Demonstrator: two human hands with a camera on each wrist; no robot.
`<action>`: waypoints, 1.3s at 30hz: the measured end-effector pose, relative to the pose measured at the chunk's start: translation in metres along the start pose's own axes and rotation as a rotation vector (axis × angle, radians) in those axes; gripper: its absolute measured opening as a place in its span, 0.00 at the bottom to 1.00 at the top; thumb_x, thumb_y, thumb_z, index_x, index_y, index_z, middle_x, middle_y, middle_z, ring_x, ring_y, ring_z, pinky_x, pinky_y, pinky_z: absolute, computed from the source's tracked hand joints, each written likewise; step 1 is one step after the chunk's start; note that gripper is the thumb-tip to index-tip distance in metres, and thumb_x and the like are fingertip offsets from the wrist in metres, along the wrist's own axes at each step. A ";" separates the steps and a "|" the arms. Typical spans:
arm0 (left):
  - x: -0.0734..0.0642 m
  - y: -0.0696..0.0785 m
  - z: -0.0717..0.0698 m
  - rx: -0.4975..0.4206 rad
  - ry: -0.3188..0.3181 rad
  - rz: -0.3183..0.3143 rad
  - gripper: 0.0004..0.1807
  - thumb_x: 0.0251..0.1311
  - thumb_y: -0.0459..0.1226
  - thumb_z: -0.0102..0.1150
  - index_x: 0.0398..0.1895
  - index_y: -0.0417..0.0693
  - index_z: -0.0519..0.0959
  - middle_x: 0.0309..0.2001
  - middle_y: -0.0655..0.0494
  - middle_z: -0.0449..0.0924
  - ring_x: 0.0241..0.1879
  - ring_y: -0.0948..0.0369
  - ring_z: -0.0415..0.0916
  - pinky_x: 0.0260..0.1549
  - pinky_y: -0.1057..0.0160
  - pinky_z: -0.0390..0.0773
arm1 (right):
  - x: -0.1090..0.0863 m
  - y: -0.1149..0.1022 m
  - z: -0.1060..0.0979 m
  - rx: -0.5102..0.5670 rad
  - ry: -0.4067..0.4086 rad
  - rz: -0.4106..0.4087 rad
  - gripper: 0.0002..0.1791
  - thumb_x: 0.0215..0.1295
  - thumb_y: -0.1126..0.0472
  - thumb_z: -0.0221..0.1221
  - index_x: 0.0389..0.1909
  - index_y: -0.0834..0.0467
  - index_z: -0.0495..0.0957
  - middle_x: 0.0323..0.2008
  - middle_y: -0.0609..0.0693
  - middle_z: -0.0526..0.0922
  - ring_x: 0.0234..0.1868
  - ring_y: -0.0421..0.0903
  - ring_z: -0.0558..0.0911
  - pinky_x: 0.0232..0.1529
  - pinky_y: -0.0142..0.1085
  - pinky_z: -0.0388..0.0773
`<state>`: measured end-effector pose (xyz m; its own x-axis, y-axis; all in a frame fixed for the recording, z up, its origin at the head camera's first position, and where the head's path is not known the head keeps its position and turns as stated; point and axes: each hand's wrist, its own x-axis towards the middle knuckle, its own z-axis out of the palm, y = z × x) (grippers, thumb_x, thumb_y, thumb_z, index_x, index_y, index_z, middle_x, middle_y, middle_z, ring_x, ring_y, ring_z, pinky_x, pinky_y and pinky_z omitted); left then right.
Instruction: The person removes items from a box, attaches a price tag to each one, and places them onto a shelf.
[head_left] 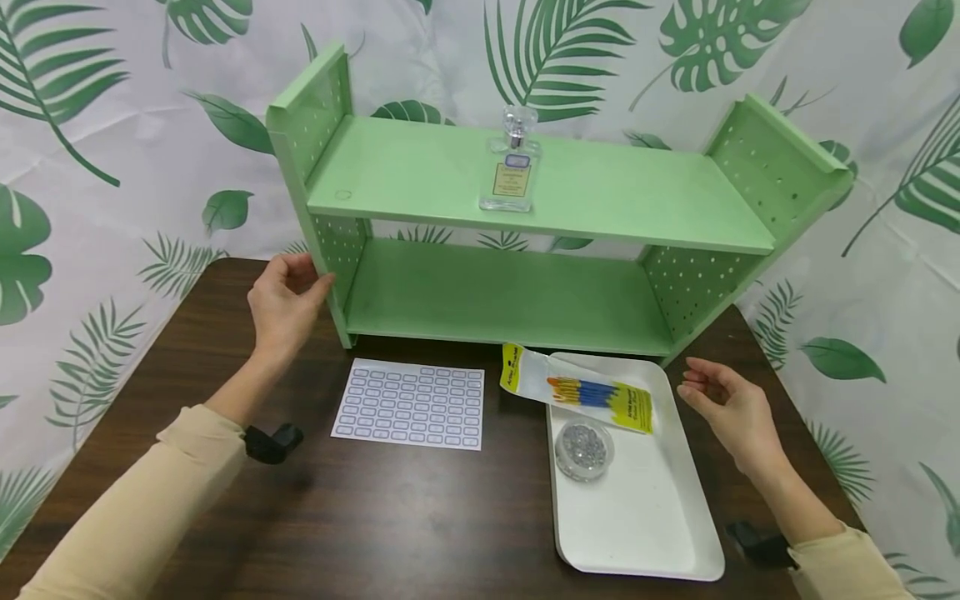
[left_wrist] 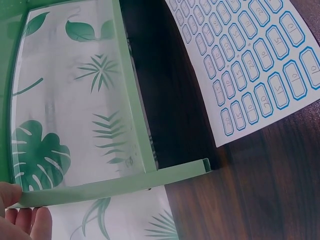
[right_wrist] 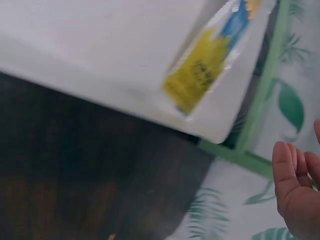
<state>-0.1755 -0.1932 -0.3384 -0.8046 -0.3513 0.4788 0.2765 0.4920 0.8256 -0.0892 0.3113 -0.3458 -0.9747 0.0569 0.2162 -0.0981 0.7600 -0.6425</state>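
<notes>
A green two-tier metal shelf [head_left: 510,292] with perforated sides stands at the back of the table. My left hand [head_left: 285,300] grips the front edge of its left side panel, thumb in front and fingers behind; the left wrist view shows the fingers [left_wrist: 42,222] at that green edge. My right hand [head_left: 731,412] is off the shelf, just in front of the right panel's foot, fingers loosely bent and holding nothing. On the top tier stands a clear glass perfume bottle [head_left: 510,171] with a small blue-bordered label stuck on it.
Below the shelf lies a sheet of blue-bordered labels [head_left: 411,404]. To its right, a white tray [head_left: 637,525] holds a round clear tub of silvery bits [head_left: 583,450]. A packet of blue-handled paintbrushes [head_left: 581,390] overlaps the tray's rim. Leaf-patterned cloth hangs behind.
</notes>
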 end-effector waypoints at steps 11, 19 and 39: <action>0.000 0.001 0.000 0.013 0.004 -0.005 0.15 0.54 0.28 0.63 0.44 0.32 0.75 0.42 0.42 0.81 0.34 0.83 0.70 0.35 0.84 0.70 | -0.005 0.034 0.008 -0.022 -0.052 0.082 0.22 0.62 0.66 0.60 0.55 0.70 0.71 0.44 0.66 0.78 0.34 0.21 0.68 0.30 0.15 0.71; -0.002 0.002 0.000 -0.009 -0.010 -0.042 0.17 0.55 0.30 0.63 0.47 0.33 0.74 0.44 0.44 0.80 0.36 0.80 0.71 0.39 0.80 0.73 | -0.004 0.046 0.012 -0.004 -0.154 0.155 0.25 0.63 0.67 0.58 0.59 0.73 0.66 0.48 0.69 0.76 0.35 0.25 0.69 0.31 0.18 0.73; -0.096 -0.004 0.004 -0.271 -0.248 -0.203 0.17 0.53 0.22 0.61 0.47 0.30 0.73 0.41 0.44 0.78 0.36 0.73 0.76 0.40 0.77 0.76 | 0.004 0.053 0.025 -0.022 -0.208 0.255 0.22 0.62 0.71 0.55 0.56 0.75 0.68 0.44 0.67 0.76 0.37 0.43 0.73 0.30 0.22 0.74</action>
<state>-0.1018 -0.1578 -0.3885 -0.9501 -0.2006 0.2388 0.2004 0.1938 0.9603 -0.1034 0.3358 -0.3979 -0.9876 0.1158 -0.1059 0.1568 0.7521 -0.6401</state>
